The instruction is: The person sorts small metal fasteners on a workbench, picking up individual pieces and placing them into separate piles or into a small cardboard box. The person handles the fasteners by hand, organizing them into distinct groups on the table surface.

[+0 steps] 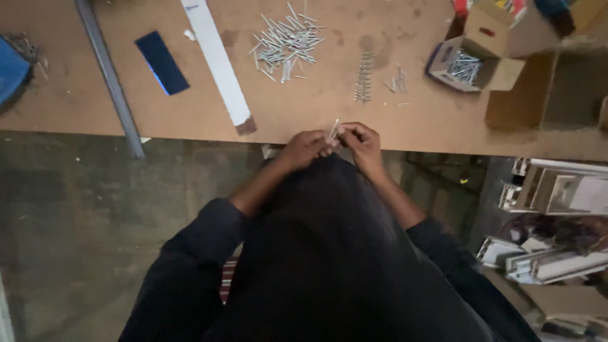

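My left hand (306, 148) and my right hand (362, 142) meet at the near edge of a brown workbench (190, 107). Together they pinch a small bundle of thin metal screws (333, 130) that stick up between the fingertips. A loose heap of the same screws (285, 41) lies farther back on the bench. A neat row of screws (363, 77) stands lined up to the right of the heap, with a few stray ones (397, 82) beside it.
An open cardboard box with screws (465, 66) sits at the back right beside larger boxes (548, 88). A white strip (217, 60), a dark blue flat piece (162, 62) and a grey metal bar (111, 79) lie on the left. Aluminium profiles (551, 221) are stacked on the floor at right.
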`<state>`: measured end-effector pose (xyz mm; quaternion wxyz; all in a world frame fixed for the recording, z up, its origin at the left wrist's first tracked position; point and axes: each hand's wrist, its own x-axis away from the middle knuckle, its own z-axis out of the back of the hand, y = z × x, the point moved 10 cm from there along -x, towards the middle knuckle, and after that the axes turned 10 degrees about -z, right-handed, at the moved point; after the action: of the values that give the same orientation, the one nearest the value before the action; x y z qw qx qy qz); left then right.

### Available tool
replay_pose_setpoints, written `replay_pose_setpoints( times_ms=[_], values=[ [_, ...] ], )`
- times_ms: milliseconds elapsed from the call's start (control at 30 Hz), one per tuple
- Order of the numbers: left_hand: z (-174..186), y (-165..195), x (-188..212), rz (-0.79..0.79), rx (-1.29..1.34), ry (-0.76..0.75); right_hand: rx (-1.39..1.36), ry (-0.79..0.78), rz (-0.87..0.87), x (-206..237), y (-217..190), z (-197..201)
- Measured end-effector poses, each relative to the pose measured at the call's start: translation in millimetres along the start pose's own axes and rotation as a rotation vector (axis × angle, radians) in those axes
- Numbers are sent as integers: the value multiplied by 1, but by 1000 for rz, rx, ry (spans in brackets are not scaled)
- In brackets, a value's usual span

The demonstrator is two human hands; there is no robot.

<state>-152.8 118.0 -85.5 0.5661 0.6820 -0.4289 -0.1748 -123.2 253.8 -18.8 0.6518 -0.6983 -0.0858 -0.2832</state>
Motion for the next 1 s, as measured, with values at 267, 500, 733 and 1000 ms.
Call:
replay_pose_setpoints(
  times_ms=[267,500,733,1000],
  values=[
    [-19,32,6,-116,-329,336,-435,23,-223,6,32,81],
    [-49,29,32,3,-420,461,-604,-26,-278,26,63,128],
    [-57,-3,23,55,-497,352,-610,-82,-331,32,65,102],
    [-106,25,-19,-82,-606,55,-529,-6,-251,58,39,127]
  ],
)
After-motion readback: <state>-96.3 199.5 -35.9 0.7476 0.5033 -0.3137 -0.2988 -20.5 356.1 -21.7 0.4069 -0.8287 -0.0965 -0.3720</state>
